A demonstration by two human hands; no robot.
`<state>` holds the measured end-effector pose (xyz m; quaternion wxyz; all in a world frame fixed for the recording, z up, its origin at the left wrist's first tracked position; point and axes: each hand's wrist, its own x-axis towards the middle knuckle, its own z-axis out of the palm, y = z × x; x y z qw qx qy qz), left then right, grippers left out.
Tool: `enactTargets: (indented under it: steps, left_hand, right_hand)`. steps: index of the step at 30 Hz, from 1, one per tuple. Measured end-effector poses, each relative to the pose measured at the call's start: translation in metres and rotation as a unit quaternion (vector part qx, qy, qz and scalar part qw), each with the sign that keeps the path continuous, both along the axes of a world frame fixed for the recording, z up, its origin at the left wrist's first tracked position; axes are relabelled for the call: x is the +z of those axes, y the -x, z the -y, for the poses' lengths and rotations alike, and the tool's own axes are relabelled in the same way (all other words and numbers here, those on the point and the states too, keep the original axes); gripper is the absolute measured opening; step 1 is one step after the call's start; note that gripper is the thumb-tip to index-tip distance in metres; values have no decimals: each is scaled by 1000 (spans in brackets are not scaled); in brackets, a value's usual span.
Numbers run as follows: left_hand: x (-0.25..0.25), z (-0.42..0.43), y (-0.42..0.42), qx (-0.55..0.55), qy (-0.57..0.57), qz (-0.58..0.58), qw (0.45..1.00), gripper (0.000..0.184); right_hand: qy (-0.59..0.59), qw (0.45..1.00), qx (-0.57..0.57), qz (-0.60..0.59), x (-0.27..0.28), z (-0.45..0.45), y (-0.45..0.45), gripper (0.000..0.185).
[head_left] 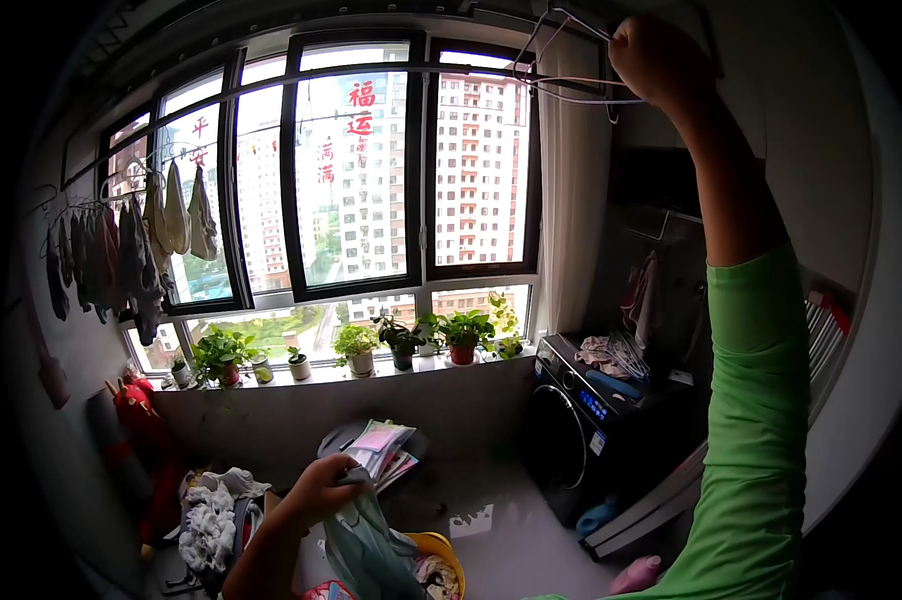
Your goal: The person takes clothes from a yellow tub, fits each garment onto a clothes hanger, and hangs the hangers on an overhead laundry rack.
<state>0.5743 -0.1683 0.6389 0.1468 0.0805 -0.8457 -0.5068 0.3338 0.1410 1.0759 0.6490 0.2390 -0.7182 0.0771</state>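
Low in front of me, my left hand [323, 488] is closed on a pale grey-green garment [368, 545], which hangs down in folds. Just beside that cloth is a yellow basin [449, 548] with crumpled laundry [434, 577] in it. My right hand [661, 65] is raised high at the upper right, its fingers closed round clothes hangers [583, 88] by the drying rod [371, 68]. How many hangers are in its grip I cannot tell. The green sleeve [756, 400] covers my right upper arm.
Small garments [136, 240] hang at the left. Potted plants [461, 335] line the windowsill. A black washing machine [571, 420] stands right, with cloth and hangers on top. Magazines [381, 450] lie on a round seat, and a pile of white fabric [211, 520] sits at lower left.
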Motion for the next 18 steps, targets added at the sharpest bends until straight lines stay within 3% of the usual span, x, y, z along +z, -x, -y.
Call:
enactTargets:
  steps: [5, 12, 15, 18]
  left_hand:
    - [-2, 7, 4, 21, 26, 26, 999, 25]
    - [-7, 8, 18, 24, -2, 23, 999, 28]
    - [-10, 4, 20, 12, -20, 12, 1000, 29]
    - [-9, -3, 23, 16, 0, 4, 1000, 29]
  right_hand:
    - [22, 992, 40, -115, -40, 6, 19, 26]
    - [23, 999, 0, -31, -28, 5, -15, 22]
    - [11, 991, 19, -133, -38, 5, -11, 20]
    - [-11, 996, 9, -90, -57, -3, -19, 19]
